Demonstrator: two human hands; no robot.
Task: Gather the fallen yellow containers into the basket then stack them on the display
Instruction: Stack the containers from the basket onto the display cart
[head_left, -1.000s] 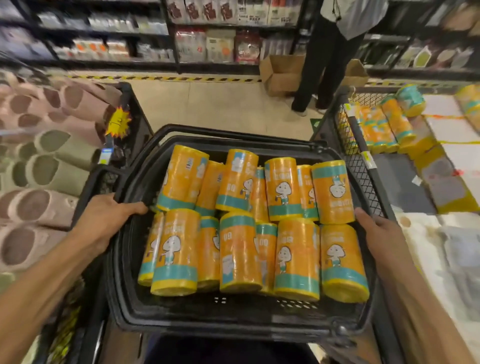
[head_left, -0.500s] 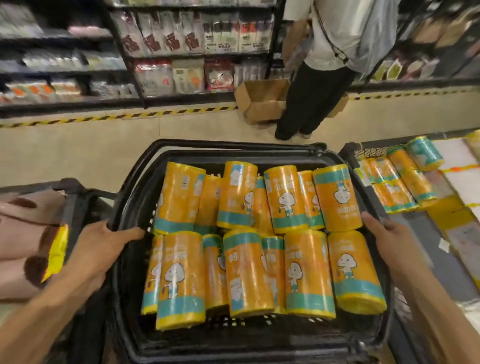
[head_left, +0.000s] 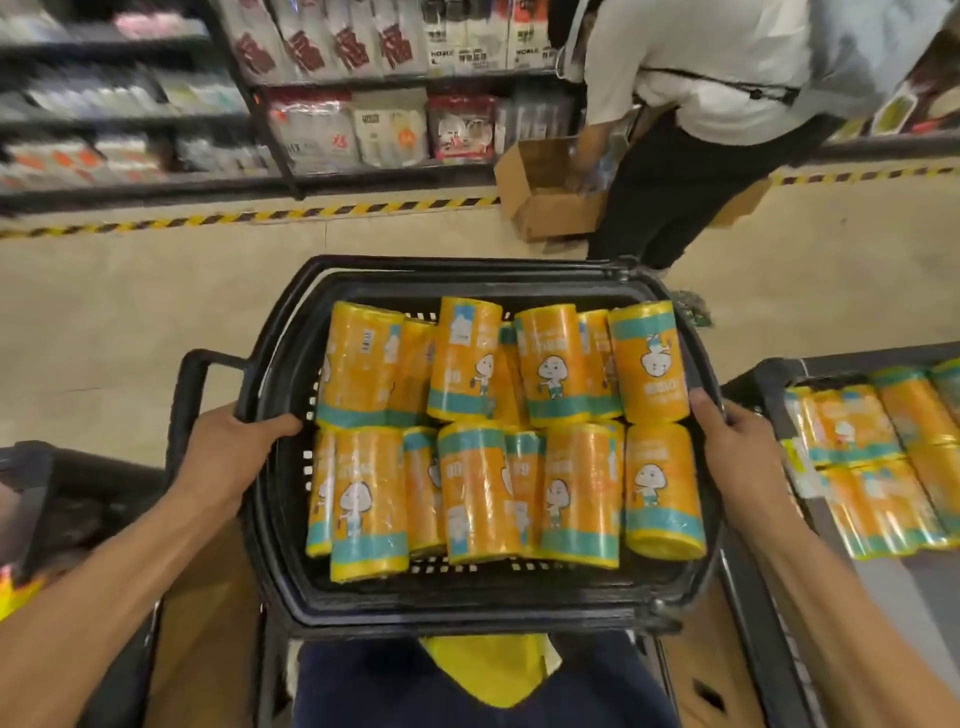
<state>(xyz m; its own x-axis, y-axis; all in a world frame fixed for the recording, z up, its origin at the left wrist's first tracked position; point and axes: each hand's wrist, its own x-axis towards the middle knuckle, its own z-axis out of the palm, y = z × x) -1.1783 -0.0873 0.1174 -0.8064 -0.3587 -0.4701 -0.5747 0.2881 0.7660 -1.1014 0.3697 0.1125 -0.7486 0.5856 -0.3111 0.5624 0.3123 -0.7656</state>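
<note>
The person holds the black basket (head_left: 467, 610) in front of the body with both hands, one at each side. The left hand (head_left: 228, 457) grips the left rim: the thumb reaches over the edge into the basket and the other fingers are curled under it, hidden. The right hand (head_left: 737, 452) grips the right rim, its fingers (head_left: 704, 410) bent over the edge and very near one container.

The yellow containers (head_left: 475, 488) lie on their sides inside the basket in two rows (a far row and a near row), packed close and touching one another. Each has a teal band and a small cartoon figure on its label.

At the right edge stands the display (head_left: 779, 374), and more containers of the same kind (head_left: 872, 457) lie in rows on it, apart from the basket.

Behind the basket is a pale floor (head_left: 130, 312) with yellow-black striped tape (head_left: 260, 215) along the shelves (head_left: 363, 104) of packaged goods. Another person (head_left: 701, 130) stands there, bending towards an open cardboard box (head_left: 550, 197).
</note>
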